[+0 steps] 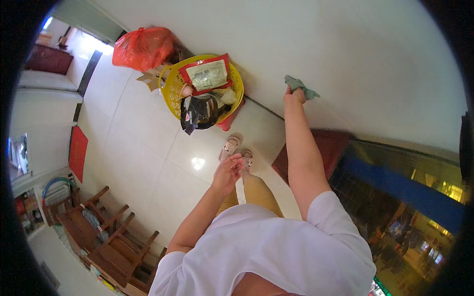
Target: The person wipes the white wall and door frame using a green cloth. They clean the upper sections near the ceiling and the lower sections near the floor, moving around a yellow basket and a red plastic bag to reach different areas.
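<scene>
My right hand (295,95) reaches out to the white wall (355,66) and grips a crumpled grey-green cloth (301,87). The cloth lies against the wall's surface, its loose end sticking out to the right of the fingers. Low in front of my body hangs my left hand (229,173), with loosely bent fingers and nothing seen in it. Under it show my feet in pale pink sandals (231,145). Left of the right hand, at the foot of the wall, is a round yellow plastic basket (168,98). It holds a red-edged packet (207,75) and a black plastic bag (202,111).
The basket rests on a red support (232,120). Behind it sits a tied red plastic bag (142,48) near a doorway. A dark red wooden surface (333,148) and a glossy dark panel (400,192) lie at right. Wooden chairs (118,251) line the lower left.
</scene>
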Demonstrator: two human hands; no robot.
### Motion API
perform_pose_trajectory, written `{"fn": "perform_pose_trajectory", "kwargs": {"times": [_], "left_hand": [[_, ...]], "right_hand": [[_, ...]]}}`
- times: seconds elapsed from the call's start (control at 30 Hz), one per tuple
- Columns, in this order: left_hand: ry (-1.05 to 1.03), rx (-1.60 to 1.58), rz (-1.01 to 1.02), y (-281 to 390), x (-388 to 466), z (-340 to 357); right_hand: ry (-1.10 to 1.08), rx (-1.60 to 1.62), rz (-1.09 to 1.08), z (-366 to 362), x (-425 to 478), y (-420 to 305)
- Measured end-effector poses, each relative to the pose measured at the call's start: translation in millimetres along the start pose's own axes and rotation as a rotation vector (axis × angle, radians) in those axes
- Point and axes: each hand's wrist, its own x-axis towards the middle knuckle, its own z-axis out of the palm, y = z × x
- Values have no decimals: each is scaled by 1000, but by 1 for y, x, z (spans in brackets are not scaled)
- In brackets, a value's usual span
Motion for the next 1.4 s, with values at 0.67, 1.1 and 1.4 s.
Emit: {"fn": "perform_pose_trajectory", "kwargs": {"times": [0.67, 1.1, 1.4], "left_hand": [[26, -219, 175, 50, 18, -38], [87, -252, 230, 71, 18, -44], [101, -337, 250, 64, 22, -51]], "right_hand": [[-1449, -2024, -2412, 88, -139, -98], [-1629, -1984, -2571, 183, -178, 38], [-1595, -2180, -2424, 124, -157, -36]]}}
